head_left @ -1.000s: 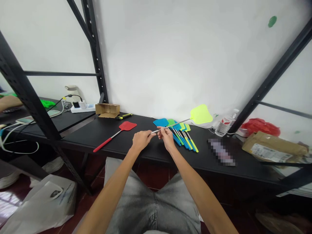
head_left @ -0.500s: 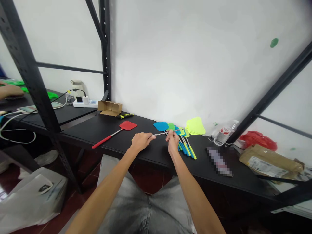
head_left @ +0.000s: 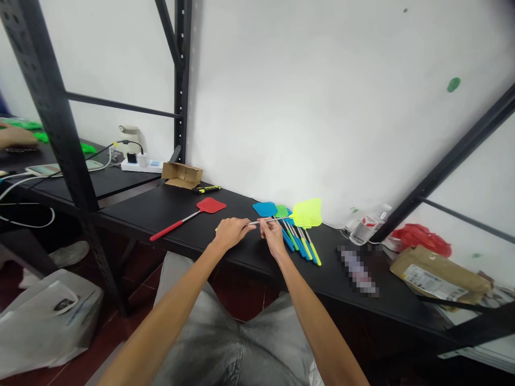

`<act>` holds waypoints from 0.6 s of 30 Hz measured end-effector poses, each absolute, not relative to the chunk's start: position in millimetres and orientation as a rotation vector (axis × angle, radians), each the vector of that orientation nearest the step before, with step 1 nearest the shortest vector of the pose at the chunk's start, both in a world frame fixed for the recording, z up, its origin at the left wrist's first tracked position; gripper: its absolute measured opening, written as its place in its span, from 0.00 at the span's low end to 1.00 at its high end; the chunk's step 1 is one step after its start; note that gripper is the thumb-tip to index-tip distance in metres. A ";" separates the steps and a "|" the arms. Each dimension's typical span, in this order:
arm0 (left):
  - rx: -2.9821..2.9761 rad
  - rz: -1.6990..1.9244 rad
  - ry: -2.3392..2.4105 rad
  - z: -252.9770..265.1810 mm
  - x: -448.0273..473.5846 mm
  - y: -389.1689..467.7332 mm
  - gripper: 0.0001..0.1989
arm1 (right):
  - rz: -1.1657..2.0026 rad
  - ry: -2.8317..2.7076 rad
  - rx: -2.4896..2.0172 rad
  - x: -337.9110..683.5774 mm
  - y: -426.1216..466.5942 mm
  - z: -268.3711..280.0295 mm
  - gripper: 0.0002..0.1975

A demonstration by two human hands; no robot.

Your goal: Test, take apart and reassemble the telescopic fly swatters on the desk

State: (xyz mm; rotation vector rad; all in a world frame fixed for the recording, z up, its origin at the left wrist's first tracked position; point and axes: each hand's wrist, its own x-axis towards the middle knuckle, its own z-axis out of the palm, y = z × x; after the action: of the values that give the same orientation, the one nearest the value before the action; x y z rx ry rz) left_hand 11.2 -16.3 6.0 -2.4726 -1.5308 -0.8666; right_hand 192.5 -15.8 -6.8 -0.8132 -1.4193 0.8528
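Note:
My left hand [head_left: 232, 232] is closed around the handle end of a yellow fly swatter [head_left: 307, 213]. On its metal rod, close to the left hand, my right hand [head_left: 271, 234] pinches with thumb and fingers. The swatter's yellow head points right and covers part of a row of fly swatters behind it. That row has blue, green and yellow handles [head_left: 308, 246] and lies on the black table [head_left: 241, 257]. A blue swatter head [head_left: 264, 209] shows at its left end. Left of my hands lies a red fly swatter [head_left: 211, 205], apart from the others.
An open cardboard box [head_left: 182, 175] and a yellow-black box cutter [head_left: 206, 189] lie at the back left, near a power strip [head_left: 141, 165]. On the right are a bottle [head_left: 368, 226], a red bag [head_left: 420, 239] and a brown parcel [head_left: 440, 276]. Another person's hand [head_left: 16, 138] shows far left.
My right hand has slid left along the rod, nearer my left hand. The yellow swatter head has moved left with it, and the rod between head and left hand looks shorter.

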 end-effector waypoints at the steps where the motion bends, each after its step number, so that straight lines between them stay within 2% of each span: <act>1: -2.478 -0.869 -1.529 6.3 11.2 -16.3 0.29 | 0.867 -1.406 -0.812 192.6 -15.9 -6.7 0.20; 9: -2.481 -0.981 -1.533 9.7 11.3 -18.1 0.27 | 1.047 -1.156 -0.728 191.5 -20.3 0.6 0.25; 13: -2.499 -1.006 -1.535 9.4 10.7 -17.7 0.28 | 0.993 -0.926 -0.603 204.5 -21.7 12.0 0.27; 18: -2.512 -1.009 -1.509 6.0 10.2 -14.4 0.28 | 0.863 -0.815 -0.611 228.4 -19.4 24.2 0.24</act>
State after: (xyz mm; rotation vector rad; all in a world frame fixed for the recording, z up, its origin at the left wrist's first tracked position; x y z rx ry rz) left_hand 10.2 -14.4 6.0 -2.5118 -1.5087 -1.0086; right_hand 228.4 -19.4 24.2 -0.6113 -0.8155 0.8632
